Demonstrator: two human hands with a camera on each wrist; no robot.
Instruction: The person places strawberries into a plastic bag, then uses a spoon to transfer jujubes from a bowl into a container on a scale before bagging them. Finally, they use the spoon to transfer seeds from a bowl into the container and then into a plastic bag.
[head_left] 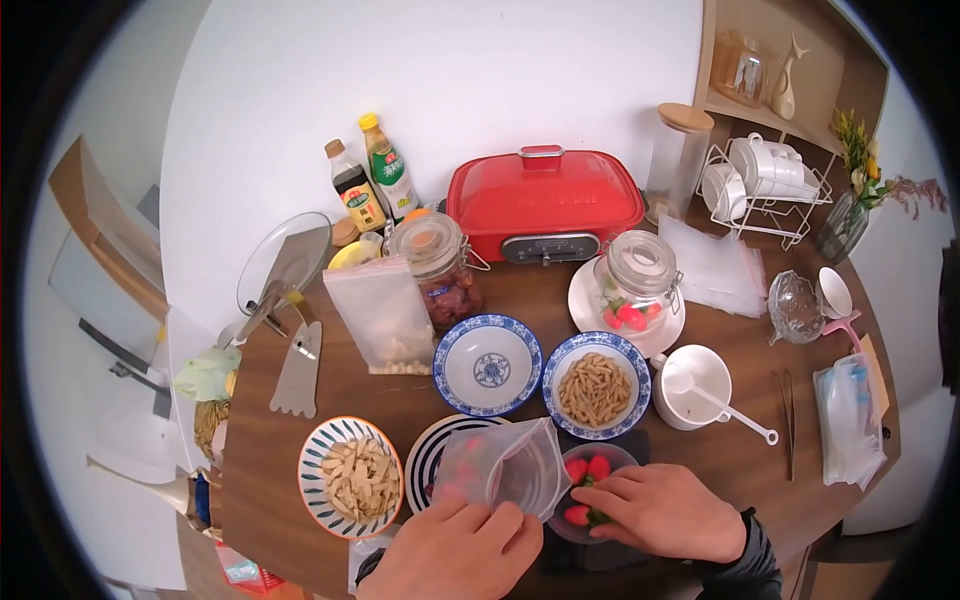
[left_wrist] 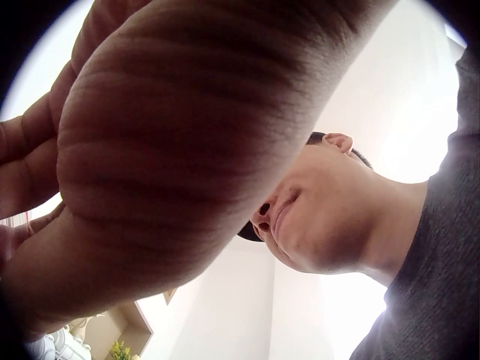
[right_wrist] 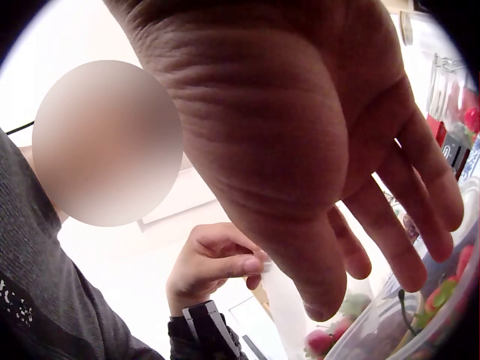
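My left hand [head_left: 460,550] pinches the rim of a clear zip bag [head_left: 510,455], whose mouth gapes toward the right. Red strawberries [right_wrist: 319,343] show inside the bag in the right wrist view. The bag lies over a blue-and-white striped plate [head_left: 418,452]. Just right of it is a clear plastic bowl [head_left: 622,456] holding several strawberries [head_left: 598,467] with green tops. My right hand [head_left: 660,510] reaches over this bowl, its fingertips down at the fruit. In the right wrist view its fingers are extended and apart, with nothing between them.
A bowl of pale dried slices [head_left: 360,480] stands at left. Behind are a blue-patterned bowl [head_left: 470,375], another with brown pieces [head_left: 597,390], and a white pot [head_left: 690,415] with a ladle. Jars, a standing bag [head_left: 375,310] and a red cooker [head_left: 545,195] line the back.
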